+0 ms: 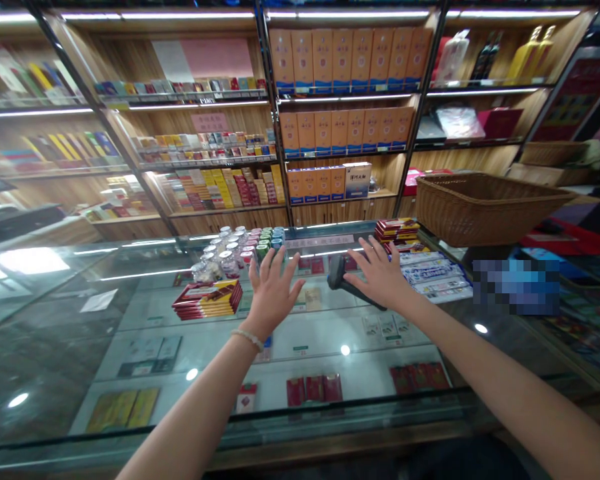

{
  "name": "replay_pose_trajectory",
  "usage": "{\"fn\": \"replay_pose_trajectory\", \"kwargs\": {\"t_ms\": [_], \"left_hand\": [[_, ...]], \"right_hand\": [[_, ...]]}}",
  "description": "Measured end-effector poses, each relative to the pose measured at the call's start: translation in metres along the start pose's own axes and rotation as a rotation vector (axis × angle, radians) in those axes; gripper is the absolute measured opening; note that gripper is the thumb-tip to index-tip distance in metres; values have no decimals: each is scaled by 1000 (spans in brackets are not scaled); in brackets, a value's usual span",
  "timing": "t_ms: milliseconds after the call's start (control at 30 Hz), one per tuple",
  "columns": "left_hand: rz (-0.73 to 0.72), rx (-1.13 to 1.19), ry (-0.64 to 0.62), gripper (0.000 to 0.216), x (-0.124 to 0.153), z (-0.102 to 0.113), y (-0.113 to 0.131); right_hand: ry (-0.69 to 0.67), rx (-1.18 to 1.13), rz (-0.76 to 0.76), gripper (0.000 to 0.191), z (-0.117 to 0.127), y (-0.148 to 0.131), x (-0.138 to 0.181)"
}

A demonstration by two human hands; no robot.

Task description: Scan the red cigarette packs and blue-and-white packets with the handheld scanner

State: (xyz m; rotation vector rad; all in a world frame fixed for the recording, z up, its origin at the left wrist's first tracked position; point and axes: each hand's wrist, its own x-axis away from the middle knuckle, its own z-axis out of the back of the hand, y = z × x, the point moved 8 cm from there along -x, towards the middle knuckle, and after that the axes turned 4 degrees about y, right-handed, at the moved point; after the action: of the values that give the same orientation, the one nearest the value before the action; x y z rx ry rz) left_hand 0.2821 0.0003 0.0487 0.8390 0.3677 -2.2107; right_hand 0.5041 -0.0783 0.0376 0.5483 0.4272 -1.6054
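Note:
My left hand (274, 290), a beaded bracelet (249, 339) at its wrist, is over the glass counter with its fingers spread and nothing in it. Beside it lies a stack of red and yellow packets (208, 299), and just beyond are rows of small lidded containers (225, 253), some clear, others pink or green. My right hand (380, 277) has spread fingers too and partly covers a black handheld scanner (337, 272); whether it touches the scanner I cannot tell. Blue and white packs (437, 277) lie to the right of that hand, with more red packets (397, 231) behind them.
A wicker basket (480, 207) stands at the counter's right end. Cigarette packs (314, 390) show beneath the glass counter (180, 420). Behind it, shelves hold orange boxes (323, 60), bottles (527, 57) and rows of small packs (220, 190). White paper (99, 301) lies at left.

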Motion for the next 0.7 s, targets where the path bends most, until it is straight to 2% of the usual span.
{"fn": "replay_pose_trajectory", "kwargs": {"t_ms": [167,500,700], "left_hand": [[-12,-1,3,52,1,-1,3],[-21,15,33,52,3,-5,-2],[-29,-9,68,50,4,-9,-5]], "right_hand": [[-23,2,-30,64,2,20,-6],[-12,52,-39,59,-13,54,-19],[13,149,-70,58,-25,109,-42]]}}
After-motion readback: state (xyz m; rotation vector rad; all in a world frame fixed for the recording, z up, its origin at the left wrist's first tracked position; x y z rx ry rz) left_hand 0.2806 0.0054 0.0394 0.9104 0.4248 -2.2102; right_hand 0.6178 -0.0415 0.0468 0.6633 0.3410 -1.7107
